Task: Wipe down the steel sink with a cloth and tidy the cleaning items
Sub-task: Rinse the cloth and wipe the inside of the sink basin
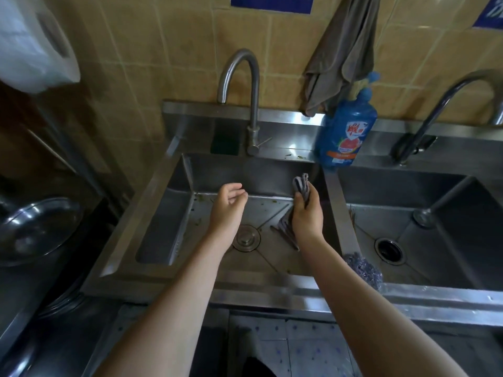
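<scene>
Partly hidden cloth (301,184) clenched in right hand (306,214); left hand (228,206) loose, apparently empty.

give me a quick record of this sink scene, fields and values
left hand: over the basin, holding nothing
right hand: grips the cloth
sink: food specks on the floor, drain plug in place
soap bottle: upright on the back ledge
scrubber: at the right basin's near left corner

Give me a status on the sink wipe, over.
Right hand grips cloth inside sink. Left hand empty, loosely curled. Debris specks on sink floor. Scourer sits near divider.
</scene>
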Available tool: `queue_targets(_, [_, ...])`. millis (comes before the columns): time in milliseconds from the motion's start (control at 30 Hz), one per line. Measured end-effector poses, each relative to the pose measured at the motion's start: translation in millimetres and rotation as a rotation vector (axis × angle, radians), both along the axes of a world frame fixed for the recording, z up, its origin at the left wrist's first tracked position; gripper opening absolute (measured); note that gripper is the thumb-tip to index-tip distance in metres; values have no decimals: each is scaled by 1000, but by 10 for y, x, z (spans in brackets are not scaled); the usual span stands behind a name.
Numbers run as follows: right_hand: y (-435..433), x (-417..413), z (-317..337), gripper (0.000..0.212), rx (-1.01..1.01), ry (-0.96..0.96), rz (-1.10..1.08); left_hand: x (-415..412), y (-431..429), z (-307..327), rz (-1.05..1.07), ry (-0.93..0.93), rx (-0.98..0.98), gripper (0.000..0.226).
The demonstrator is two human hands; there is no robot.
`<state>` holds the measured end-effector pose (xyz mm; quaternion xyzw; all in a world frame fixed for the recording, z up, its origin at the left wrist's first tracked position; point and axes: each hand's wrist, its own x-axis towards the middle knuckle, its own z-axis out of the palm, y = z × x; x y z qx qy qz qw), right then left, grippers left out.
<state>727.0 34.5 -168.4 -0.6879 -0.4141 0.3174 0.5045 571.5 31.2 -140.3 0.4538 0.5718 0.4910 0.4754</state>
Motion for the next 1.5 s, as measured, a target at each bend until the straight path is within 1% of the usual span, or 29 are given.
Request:
queue_targets(133, [377,-43,-137,43,-41,29,0,67,410,-95,-12,1,-20,23])
queue_targets(367, [1072,6,-331,42,-122,71,-24,100,1181,-331,-76,65,-108,21])
queue_targets(567, [1571,-28,-453,41,-166,89,-53,193,1598,-582,-79,39,-174,17])
queue_targets(700, [1829,-27,-503,40,-207,52,-63,220,1889,-748,-113,75,-188,20])
queue_targets(800, [1981,13,-569,40,-202,26,-65,230,2113,-907,-146,104,-192,21])
queue_targets(867, [2096,42,-631,42,-195,-18,-75,271,2269,-1022,-171,105,-208,24])
queue_targets(967, [2280,88,-715,42,-198,-98,-85,354,2458,-1152,-153,125,-231,32])
queue_targets(1067, [2454,126,-777,40,-152,-277,-41,403,2561,-1234,-82,166,-221,46])
queue_targets(1167, [2637,160,-877,44,-151,-445,-19,412,2615,-1299,-13,225,-147,58])
queue_targets(1267, [2820,152,-985,50,-201,-552,45,385,2644,-1344,-4,335,-34,59])
queue_targets(1400, [3029,91,-1094,64,-177,-655,173,347,2797,-1452,-78,456,55,59])
queue_targets(1433, [3088,79,-1128,65,-173,-684,213,338,2852,-1480,-103,489,72,59])
queue_targets(1500, [3186,47,-1213,62,-191,-819,302,330,2962,-1548,-133,578,105,58])
